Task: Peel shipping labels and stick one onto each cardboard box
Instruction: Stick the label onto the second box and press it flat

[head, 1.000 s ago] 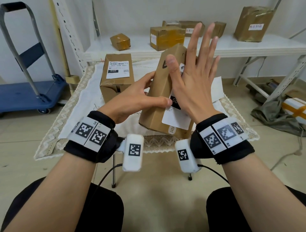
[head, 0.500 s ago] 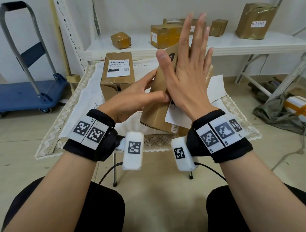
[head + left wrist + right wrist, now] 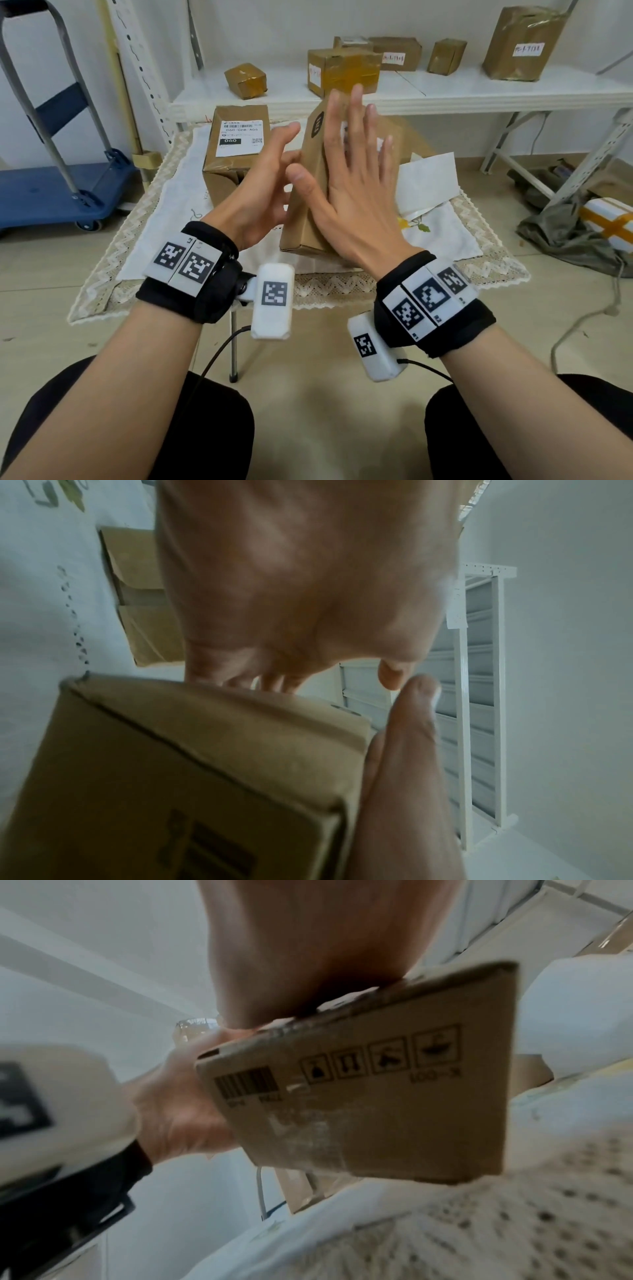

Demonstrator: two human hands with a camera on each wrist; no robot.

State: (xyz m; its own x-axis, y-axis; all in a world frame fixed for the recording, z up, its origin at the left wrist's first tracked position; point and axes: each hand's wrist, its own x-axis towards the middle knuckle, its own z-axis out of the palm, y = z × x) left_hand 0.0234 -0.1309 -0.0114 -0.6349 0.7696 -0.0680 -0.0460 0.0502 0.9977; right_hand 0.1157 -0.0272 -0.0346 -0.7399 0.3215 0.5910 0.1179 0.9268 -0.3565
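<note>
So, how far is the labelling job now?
Done: the brown cardboard box at the back left carries a white label. In hand: the right hand presses flat on the tilted tall cardboard box, which the left hand steadies. Left: white sheets lie beside it; whether more boxes wait is unclear.

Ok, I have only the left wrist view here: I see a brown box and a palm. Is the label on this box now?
Observer: In the head view the right hand lies flat on the tall box, and a white label shows between its fingers.
Operator: And the other box on the table?
Observer: The second box carries a printed label on top.
Operator: Any marks on the tall box's end?
Observer: The right wrist view shows a barcode and four handling symbols there.
</note>
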